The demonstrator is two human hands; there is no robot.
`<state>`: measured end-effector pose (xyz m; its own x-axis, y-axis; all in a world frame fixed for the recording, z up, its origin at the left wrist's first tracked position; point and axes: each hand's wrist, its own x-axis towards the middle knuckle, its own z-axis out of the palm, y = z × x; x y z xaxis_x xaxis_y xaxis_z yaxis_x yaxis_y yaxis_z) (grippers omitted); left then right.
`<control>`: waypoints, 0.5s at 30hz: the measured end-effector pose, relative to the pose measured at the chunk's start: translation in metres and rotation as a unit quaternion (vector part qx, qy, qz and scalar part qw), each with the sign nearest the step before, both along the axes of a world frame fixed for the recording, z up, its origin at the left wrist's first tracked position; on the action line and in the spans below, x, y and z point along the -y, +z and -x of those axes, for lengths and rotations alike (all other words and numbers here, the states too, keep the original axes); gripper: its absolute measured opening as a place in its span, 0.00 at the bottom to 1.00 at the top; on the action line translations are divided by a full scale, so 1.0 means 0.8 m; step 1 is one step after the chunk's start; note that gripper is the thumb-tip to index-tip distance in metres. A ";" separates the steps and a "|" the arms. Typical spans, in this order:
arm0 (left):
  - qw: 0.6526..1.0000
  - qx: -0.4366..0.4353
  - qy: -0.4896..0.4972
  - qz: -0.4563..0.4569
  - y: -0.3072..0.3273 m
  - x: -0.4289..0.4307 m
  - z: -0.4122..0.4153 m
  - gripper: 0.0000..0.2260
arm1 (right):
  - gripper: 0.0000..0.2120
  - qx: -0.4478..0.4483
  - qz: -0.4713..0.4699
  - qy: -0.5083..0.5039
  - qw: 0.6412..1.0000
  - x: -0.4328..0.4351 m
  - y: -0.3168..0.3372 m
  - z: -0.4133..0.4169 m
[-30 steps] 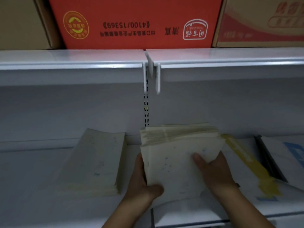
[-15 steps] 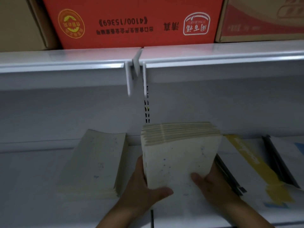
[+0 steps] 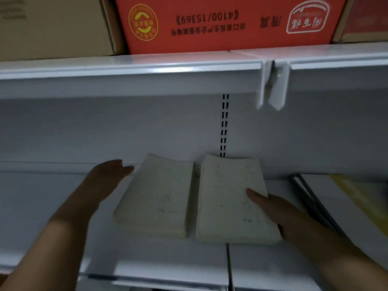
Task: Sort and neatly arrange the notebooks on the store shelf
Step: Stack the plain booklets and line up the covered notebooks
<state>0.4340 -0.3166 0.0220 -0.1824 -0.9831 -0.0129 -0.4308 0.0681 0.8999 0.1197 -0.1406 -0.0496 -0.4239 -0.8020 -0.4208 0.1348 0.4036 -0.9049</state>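
Our right hand (image 3: 279,215) lies flat against the right side of the right stack of notebooks (image 3: 233,198). The thumb rests on the top cover and the palm presses the stack's right edge. The other fingers are hidden behind the stack, so the grip looks loose, more a push than a squeeze.

Our left hand (image 3: 105,177) is wide open and holds nothing. It hovers just beside the left stack of notebooks (image 3: 157,194), and its fingertips (image 3: 128,169) point at the stack's far left corner. We cannot tell if they touch it.

Both stacks lie flat on the white shelf (image 3: 42,206), side by side, with a thin gap between them. Their long sides run from the front of the shelf to the back wall. The far ends curl up a little where they meet the wall. The left stack leans a bit to the left, and the right stack sits straighter.

Farther right on the shelf, a yellow booklet (image 3: 361,198) lies past a dark wire divider (image 3: 315,204). A red box (image 3: 220,22) sits on the shelf above, with a brown box (image 3: 52,24) next to it.
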 end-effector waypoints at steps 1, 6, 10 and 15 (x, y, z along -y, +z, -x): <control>0.998 -0.017 -0.020 -0.064 -0.016 0.011 -0.020 0.23 | 0.16 0.004 -0.010 -0.002 1.000 0.004 -0.003 -0.003; 0.947 -0.173 -0.111 -0.248 -0.074 0.012 -0.028 0.18 | 0.25 -0.017 -0.061 -0.012 0.998 0.033 -0.004 -0.009; 0.929 -0.239 -0.077 -0.273 -0.090 0.011 -0.016 0.14 | 0.30 -0.036 -0.089 -0.017 0.995 0.050 -0.002 -0.024; 0.921 -0.262 -0.098 -0.271 -0.099 0.016 -0.016 0.14 | 0.34 -0.227 -0.140 0.052 0.962 0.047 0.014 -0.021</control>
